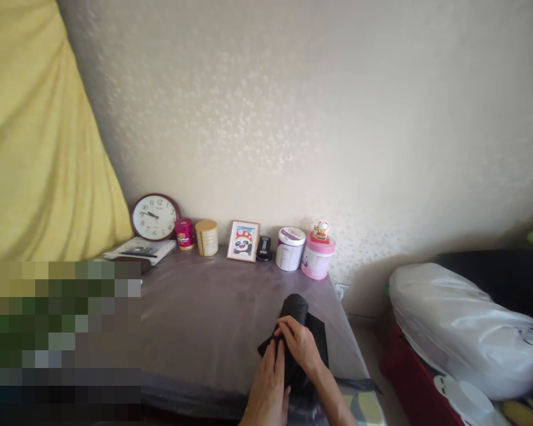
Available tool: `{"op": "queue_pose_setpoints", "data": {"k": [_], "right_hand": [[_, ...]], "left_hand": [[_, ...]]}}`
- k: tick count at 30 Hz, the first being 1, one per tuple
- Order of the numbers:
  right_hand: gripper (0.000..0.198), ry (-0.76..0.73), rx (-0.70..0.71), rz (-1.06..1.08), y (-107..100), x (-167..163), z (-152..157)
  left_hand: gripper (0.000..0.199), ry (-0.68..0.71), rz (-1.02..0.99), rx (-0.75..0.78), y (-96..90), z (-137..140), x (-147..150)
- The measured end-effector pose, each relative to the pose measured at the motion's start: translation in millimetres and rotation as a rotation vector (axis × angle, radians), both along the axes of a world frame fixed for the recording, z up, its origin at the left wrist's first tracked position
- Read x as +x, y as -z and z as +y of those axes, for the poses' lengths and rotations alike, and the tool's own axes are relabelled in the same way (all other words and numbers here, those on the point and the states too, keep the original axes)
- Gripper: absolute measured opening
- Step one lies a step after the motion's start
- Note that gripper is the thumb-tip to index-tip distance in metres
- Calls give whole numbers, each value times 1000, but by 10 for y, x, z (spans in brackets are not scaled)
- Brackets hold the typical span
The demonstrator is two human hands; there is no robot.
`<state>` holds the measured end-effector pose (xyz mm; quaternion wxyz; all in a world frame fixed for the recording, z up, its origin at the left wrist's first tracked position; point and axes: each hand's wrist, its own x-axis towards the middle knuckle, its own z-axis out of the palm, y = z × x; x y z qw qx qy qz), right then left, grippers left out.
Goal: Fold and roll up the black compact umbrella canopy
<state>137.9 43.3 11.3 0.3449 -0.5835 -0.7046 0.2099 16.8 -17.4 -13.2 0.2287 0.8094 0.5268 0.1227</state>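
A black bundle (295, 305) of thin, sheet-like material lies near the table's front right edge. Its far end is rolled into a rounded cylinder, and loose flaps spread out on both sides. My left hand (269, 376) rests on its near left part, fingers stretched forward and lying flat. Just right of it, my right hand (299, 343) has its fingers bent and closed on the top of the bundle, the fingertips close to those of my left hand. Both hands cover much of the bundle's middle, so its exact kind does not show.
Along the wall stand a clock (154, 217), a pink tin (185, 234), a yellow-lidded canister (206, 238), a panda picture frame (243, 241), a black object (263, 248), a white tub (289, 249) and a pink tub (317, 260) with a figurine. A white plastic bag (462, 325) lies right.
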Motion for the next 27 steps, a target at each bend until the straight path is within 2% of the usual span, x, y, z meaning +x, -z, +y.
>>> {"op": "queue_pose_setpoints", "data": {"k": [4, 6, 13, 17, 21, 24, 27], "right_hand": [[26, -66, 235, -92, 101, 98, -45], [25, -99, 296, -161, 169, 144, -2], [28, -39, 231, -243, 257, 209, 327], [29, 30, 220, -245, 274, 245, 512], [31, 141, 221, -243, 310, 329, 664], [32, 330, 188, -169, 342, 507, 681], [37, 503, 153, -108, 389, 795, 542]], "left_hand": [[78, -13, 19, -58, 0, 8, 21], [78, -23, 28, -63, 7, 5, 29], [77, -43, -7, -20, 146, 1, 32], [77, -44, -42, -38, 142, 3, 20], [84, -34, -89, -61, 115, -2, 8], [88, -27, -114, -48, 132, -6, -6], [89, -17, -141, 19, 178, -4, -19]]}}
